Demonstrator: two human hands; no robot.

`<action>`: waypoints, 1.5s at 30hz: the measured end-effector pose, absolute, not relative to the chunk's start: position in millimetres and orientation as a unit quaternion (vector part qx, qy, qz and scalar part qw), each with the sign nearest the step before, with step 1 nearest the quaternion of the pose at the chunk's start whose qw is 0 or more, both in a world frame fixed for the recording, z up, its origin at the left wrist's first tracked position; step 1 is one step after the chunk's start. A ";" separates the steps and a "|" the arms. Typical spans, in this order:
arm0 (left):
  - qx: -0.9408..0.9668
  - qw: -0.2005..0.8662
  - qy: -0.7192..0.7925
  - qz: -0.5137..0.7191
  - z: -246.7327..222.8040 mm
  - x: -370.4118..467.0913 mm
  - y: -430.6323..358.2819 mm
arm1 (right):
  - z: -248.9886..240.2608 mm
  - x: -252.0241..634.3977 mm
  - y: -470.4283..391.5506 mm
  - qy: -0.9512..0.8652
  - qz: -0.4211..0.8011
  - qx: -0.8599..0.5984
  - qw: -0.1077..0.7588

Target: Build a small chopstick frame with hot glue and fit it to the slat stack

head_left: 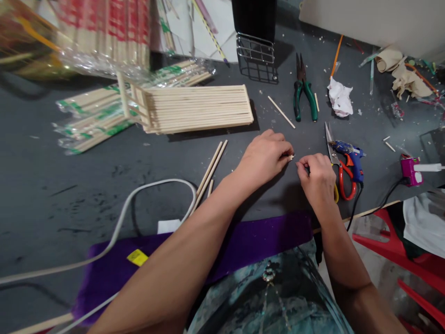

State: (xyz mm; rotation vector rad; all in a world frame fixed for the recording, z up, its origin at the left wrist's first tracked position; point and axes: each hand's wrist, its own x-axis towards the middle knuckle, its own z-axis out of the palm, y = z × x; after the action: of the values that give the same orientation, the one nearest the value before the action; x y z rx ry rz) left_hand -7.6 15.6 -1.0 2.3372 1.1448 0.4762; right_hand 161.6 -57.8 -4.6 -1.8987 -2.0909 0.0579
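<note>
My left hand (264, 152) is closed over the table, pinching pale wooden stick ends (291, 158) that show just past the fingertips; the rest of them is hidden by the hand. Just to its right, my right hand (317, 175) has its fingers curled together in a pinch, and I cannot make out what is in them. A small gap separates the two hands. Beyond the left hand lies a slatted frame (200, 109) made of wooden chopsticks, with an upright part at its left end. Loose chopsticks (209, 171) rest near my left forearm.
Scissors (342, 174) and a blue glue gun (352, 160) lie right of my right hand. Farther back are green-handled pliers (305, 95), crumpled paper (340, 97) and a wire phone stand (256, 51). Wrapped chopsticks (93, 113) lie at left. A white cable (121, 222) loops near a purple cloth (253, 236).
</note>
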 end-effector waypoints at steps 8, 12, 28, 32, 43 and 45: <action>0.859 0.239 0.417 0.177 -0.6 -6.5 15.1 | -4.6 156.7 -49.8 -0.762 0.040 -0.627 0.157; 0.859 0.236 0.418 0.177 -1.8 -6.8 15.3 | -7.5 157.8 -50.9 -0.749 0.062 -0.633 0.188; 0.859 0.244 0.417 0.170 -0.5 -6.8 15.7 | -3.3 163.1 -52.1 -0.734 0.034 -0.658 0.163; 0.856 0.245 0.427 0.158 1.7 -5.4 15.8 | -4.1 161.8 -49.7 -0.752 0.001 -0.643 0.144; 0.854 0.245 0.434 0.149 2.2 -4.3 15.9 | -3.0 161.7 -44.7 -0.782 -0.048 -0.609 0.123; 0.855 0.245 0.432 0.151 1.8 -4.3 15.9 | -3.0 161.8 -44.6 -0.785 -0.051 -0.604 0.127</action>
State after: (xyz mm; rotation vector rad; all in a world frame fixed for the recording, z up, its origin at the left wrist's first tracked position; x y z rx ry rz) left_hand -4.3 15.9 1.8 2.3332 1.1801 0.4133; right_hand 161.8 -44.6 -3.0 -1.7572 -2.2857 -0.1476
